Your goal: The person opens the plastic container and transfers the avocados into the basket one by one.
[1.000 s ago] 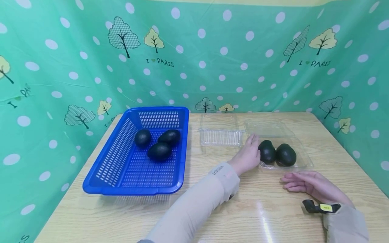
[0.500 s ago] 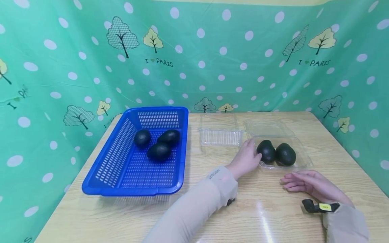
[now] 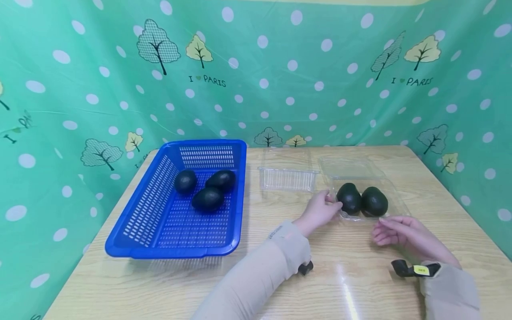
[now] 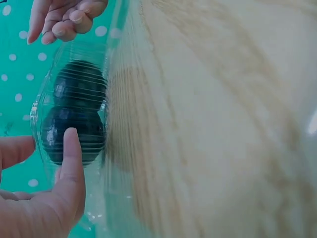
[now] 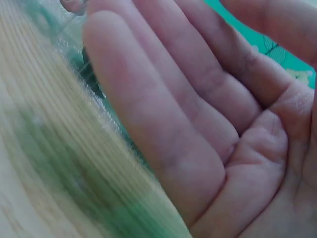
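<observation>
Two dark avocados (image 3: 374, 202) sit side by side in an open clear plastic clamshell box (image 3: 396, 209) on the right of the table. My left hand (image 3: 318, 210) is at the box's left end, thumb and fingers spread apart. In the left wrist view its thumb (image 4: 72, 163) overlaps the front wall near one avocado (image 4: 74, 134); whether it touches cannot be told. At the box's front right, my right hand (image 3: 412, 235) holds nothing, its fingers loosely bent. The right wrist view shows its palm (image 5: 257, 163) with the box edge partly hidden behind the fingers.
A blue basket (image 3: 236, 222) with three avocados (image 3: 209, 200) stands on the left. Another open clear clamshell box (image 3: 288, 179) lies at the back middle. A green dotted curtain (image 3: 256, 66) hangs behind the wooden table (image 3: 332, 289).
My left hand has drawn back slightly from the box's left side, its thumb and fingers parting. My right hand has moved up toward the box's front edge.
</observation>
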The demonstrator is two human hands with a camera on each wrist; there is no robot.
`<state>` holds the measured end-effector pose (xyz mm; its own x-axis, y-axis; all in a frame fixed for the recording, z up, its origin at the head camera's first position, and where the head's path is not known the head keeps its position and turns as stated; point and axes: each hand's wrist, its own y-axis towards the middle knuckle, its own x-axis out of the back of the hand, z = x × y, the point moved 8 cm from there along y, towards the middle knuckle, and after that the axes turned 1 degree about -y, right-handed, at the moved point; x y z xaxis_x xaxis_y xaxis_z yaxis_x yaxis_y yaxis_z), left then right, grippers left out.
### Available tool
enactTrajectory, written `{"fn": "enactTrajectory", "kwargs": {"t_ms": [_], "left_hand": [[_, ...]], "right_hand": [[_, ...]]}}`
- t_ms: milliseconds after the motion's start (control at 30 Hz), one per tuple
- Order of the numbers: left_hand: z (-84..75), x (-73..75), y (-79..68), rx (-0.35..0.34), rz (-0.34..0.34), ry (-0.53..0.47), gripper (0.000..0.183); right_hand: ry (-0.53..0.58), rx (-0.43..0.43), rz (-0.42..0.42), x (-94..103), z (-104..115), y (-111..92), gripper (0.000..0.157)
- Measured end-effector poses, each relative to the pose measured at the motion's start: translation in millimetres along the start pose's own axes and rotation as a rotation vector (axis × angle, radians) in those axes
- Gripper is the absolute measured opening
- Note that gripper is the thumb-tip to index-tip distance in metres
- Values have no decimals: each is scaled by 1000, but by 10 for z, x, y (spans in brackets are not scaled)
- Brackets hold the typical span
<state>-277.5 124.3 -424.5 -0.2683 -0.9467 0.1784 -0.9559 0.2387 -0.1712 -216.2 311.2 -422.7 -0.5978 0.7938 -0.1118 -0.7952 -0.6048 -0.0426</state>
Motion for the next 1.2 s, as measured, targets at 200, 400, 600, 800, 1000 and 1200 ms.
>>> {"fn": "enactTrajectory", "kwargs": {"t_ms": [200, 400, 600, 800, 1000, 1200], "left_hand": [[52, -12, -3, -5, 27, -59, 55], [61, -21, -16, -24, 25, -90, 53], [60, -34, -17, -25, 9, -142, 52], [51, -26, -31, -22, 14, -139, 52], [31, -34, -31, -40, 32, -145, 53], [33, -33, -27, -46, 20, -147, 53]], "right_hand": [[-80, 10, -110, 10, 94, 25, 36], [-16, 95, -227, 79, 260, 51, 31], [-59, 101, -389, 221, 348, 65, 23], [-225, 47, -523, 333, 454, 68, 18], [-532, -54, -620, 432, 585, 127, 34], [-805, -195, -661, 513, 637, 257, 62]]}}
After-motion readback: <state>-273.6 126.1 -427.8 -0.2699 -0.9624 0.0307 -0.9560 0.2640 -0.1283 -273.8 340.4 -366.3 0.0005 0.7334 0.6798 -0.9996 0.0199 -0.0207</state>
